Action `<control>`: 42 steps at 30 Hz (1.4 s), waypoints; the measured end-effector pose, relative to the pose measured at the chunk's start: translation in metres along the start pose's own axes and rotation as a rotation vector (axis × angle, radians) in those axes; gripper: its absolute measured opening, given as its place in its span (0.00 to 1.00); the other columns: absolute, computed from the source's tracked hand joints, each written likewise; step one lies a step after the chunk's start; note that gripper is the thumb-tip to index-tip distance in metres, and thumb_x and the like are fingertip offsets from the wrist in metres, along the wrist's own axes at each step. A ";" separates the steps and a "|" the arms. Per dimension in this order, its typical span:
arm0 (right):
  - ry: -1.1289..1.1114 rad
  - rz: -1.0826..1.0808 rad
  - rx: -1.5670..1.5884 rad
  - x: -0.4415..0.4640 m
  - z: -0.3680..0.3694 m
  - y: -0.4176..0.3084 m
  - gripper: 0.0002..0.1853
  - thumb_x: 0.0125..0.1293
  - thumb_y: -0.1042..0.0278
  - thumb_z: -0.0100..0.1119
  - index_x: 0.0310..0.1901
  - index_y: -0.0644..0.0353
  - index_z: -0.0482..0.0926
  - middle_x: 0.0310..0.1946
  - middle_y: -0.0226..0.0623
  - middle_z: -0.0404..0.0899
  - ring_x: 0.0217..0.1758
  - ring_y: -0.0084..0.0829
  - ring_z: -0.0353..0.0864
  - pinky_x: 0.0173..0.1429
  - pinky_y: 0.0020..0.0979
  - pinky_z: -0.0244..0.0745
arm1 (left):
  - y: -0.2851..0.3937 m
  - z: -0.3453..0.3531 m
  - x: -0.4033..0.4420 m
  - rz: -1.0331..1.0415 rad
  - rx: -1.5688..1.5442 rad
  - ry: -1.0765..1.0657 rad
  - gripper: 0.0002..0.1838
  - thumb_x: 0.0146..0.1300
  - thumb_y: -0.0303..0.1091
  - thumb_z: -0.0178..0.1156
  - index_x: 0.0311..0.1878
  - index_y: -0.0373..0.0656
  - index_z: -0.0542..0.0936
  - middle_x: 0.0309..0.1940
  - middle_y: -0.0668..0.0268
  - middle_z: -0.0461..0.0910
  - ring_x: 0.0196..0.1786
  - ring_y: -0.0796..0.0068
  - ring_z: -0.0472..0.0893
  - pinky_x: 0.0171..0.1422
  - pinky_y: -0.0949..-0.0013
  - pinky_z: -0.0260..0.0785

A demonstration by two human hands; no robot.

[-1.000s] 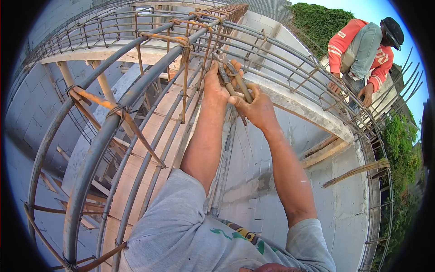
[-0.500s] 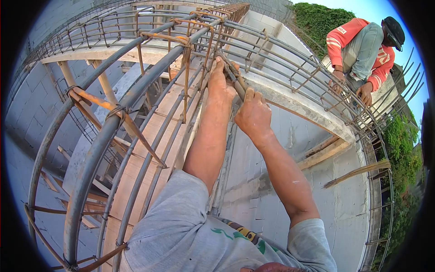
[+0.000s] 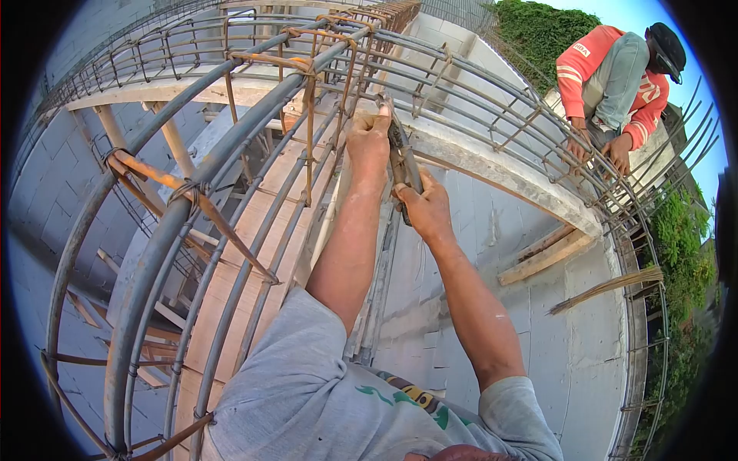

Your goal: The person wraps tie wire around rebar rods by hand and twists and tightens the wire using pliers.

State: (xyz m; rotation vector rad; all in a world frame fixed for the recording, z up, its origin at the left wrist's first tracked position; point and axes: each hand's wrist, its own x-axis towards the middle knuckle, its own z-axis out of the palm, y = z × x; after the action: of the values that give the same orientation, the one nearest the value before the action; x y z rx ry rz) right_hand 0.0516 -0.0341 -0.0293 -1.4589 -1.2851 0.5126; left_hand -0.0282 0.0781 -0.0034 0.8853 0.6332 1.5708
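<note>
My right hand (image 3: 427, 209) grips the handles of pincers (image 3: 401, 150), whose head points up toward the rebar cage. The two handles stand slightly apart. Close beside the pincers' head, my left hand (image 3: 369, 142) is closed with its fingers curled and thumb up; anything pinched in it is too small to make out. Just above both hands, long steel bars and rusty stirrups (image 3: 310, 100) cross at a corner of the rebar cage. Thick bars (image 3: 157, 253) tied with wire run down the left side.
A co-worker in a red top (image 3: 588, 58) crouches at upper right, hands on the bars there. A bundle of tie wire (image 3: 607, 292) lies across the right-hand cage. Wooden formwork boards (image 3: 231, 307) line the beam below the bars. Grey block walls (image 3: 492, 330) drop away beneath.
My right hand has shifted slightly down and the pincers' handles have come apart. My left hand, stretched up along the bars before, has curled closed beside the pincers' head.
</note>
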 end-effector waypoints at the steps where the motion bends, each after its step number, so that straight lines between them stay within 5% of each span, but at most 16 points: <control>1: 0.068 -0.068 -0.006 -0.005 0.003 0.010 0.21 0.58 0.65 0.59 0.48 0.73 0.75 0.33 0.45 0.82 0.35 0.27 0.81 0.42 0.29 0.73 | -0.002 0.001 -0.003 0.025 0.070 -0.010 0.13 0.64 0.39 0.63 0.31 0.39 0.79 0.24 0.70 0.77 0.26 0.81 0.73 0.30 0.74 0.66; 4: 0.180 -0.117 -0.042 -0.020 0.004 0.034 0.19 0.59 0.62 0.60 0.44 0.71 0.78 0.30 0.40 0.81 0.35 0.24 0.78 0.40 0.26 0.71 | 0.005 0.013 -0.028 0.106 0.280 -0.094 0.12 0.64 0.38 0.62 0.31 0.38 0.80 0.24 0.72 0.77 0.27 0.82 0.72 0.33 0.74 0.64; 6: 0.071 0.082 0.133 -0.026 -0.008 0.037 0.17 0.61 0.60 0.61 0.40 0.69 0.79 0.28 0.36 0.80 0.33 0.22 0.75 0.38 0.25 0.69 | 0.003 0.022 -0.044 0.116 0.385 -0.227 0.11 0.62 0.37 0.62 0.31 0.38 0.80 0.23 0.70 0.77 0.28 0.80 0.71 0.34 0.70 0.65; 8: 0.039 0.140 0.403 -0.032 -0.017 0.039 0.20 0.63 0.53 0.62 0.33 0.67 0.80 0.25 0.30 0.78 0.28 0.20 0.70 0.33 0.24 0.66 | -0.002 0.029 -0.058 0.094 0.576 -0.504 0.13 0.60 0.40 0.63 0.32 0.39 0.80 0.26 0.62 0.80 0.31 0.69 0.77 0.40 0.64 0.68; 10: 0.034 0.221 0.300 -0.043 -0.032 0.057 0.22 0.64 0.50 0.61 0.31 0.66 0.80 0.24 0.30 0.78 0.27 0.20 0.70 0.33 0.25 0.66 | 0.006 0.034 -0.073 0.121 0.719 -0.739 0.13 0.58 0.42 0.63 0.33 0.40 0.81 0.28 0.55 0.81 0.35 0.59 0.80 0.43 0.59 0.70; 13: 0.122 0.294 0.132 -0.058 -0.047 0.063 0.23 0.66 0.48 0.60 0.29 0.66 0.80 0.22 0.30 0.77 0.26 0.20 0.70 0.32 0.25 0.66 | -0.005 0.034 -0.075 0.077 0.718 -0.891 0.12 0.58 0.40 0.64 0.32 0.39 0.79 0.23 0.63 0.77 0.28 0.71 0.73 0.36 0.64 0.66; 17: 0.355 0.238 0.095 -0.063 -0.048 0.056 0.23 0.67 0.48 0.59 0.28 0.66 0.80 0.22 0.30 0.77 0.26 0.19 0.70 0.32 0.26 0.65 | -0.007 0.033 -0.075 0.148 0.799 -0.819 0.13 0.59 0.41 0.62 0.31 0.39 0.79 0.24 0.61 0.77 0.29 0.67 0.73 0.37 0.62 0.66; 24: 0.301 0.306 0.558 -0.055 -0.051 0.025 0.20 0.69 0.48 0.55 0.37 0.61 0.80 0.31 0.37 0.82 0.26 0.24 0.73 0.35 0.25 0.70 | -0.010 0.029 -0.067 0.255 0.746 -0.687 0.12 0.61 0.40 0.61 0.34 0.39 0.80 0.28 0.61 0.80 0.33 0.68 0.79 0.38 0.65 0.69; 27: 0.395 0.355 0.760 -0.046 -0.063 0.023 0.21 0.69 0.48 0.54 0.44 0.61 0.77 0.36 0.40 0.82 0.28 0.26 0.75 0.36 0.26 0.71 | -0.008 0.027 -0.062 -0.038 0.418 -0.661 0.11 0.65 0.39 0.59 0.34 0.40 0.79 0.30 0.65 0.81 0.34 0.73 0.81 0.37 0.69 0.71; 28: 0.413 0.355 0.821 -0.041 -0.069 0.024 0.23 0.72 0.48 0.49 0.54 0.60 0.73 0.40 0.40 0.81 0.32 0.26 0.76 0.42 0.26 0.70 | -0.003 0.028 -0.065 -0.118 0.262 -0.617 0.10 0.68 0.38 0.57 0.36 0.42 0.77 0.31 0.67 0.81 0.33 0.76 0.83 0.35 0.73 0.72; 34: 0.646 0.214 0.909 -0.036 -0.108 0.021 0.19 0.69 0.54 0.55 0.53 0.60 0.74 0.37 0.35 0.78 0.39 0.26 0.77 0.37 0.30 0.69 | 0.001 0.026 -0.061 -0.013 0.121 -0.417 0.10 0.69 0.40 0.56 0.36 0.43 0.75 0.28 0.67 0.80 0.28 0.78 0.80 0.30 0.76 0.69; 42: 0.668 0.133 1.086 -0.050 -0.104 0.001 0.19 0.70 0.64 0.50 0.59 0.64 0.71 0.44 0.43 0.79 0.41 0.31 0.80 0.50 0.37 0.76 | -0.002 0.032 -0.062 -0.001 0.014 -0.208 0.10 0.71 0.38 0.54 0.36 0.42 0.74 0.26 0.68 0.78 0.26 0.80 0.79 0.27 0.78 0.68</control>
State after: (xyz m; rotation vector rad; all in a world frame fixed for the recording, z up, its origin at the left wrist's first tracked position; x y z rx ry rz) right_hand 0.1235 -0.1226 -0.0113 -0.6636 -0.2455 0.5981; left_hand 0.0019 0.0151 0.0007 1.0432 0.4963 1.4508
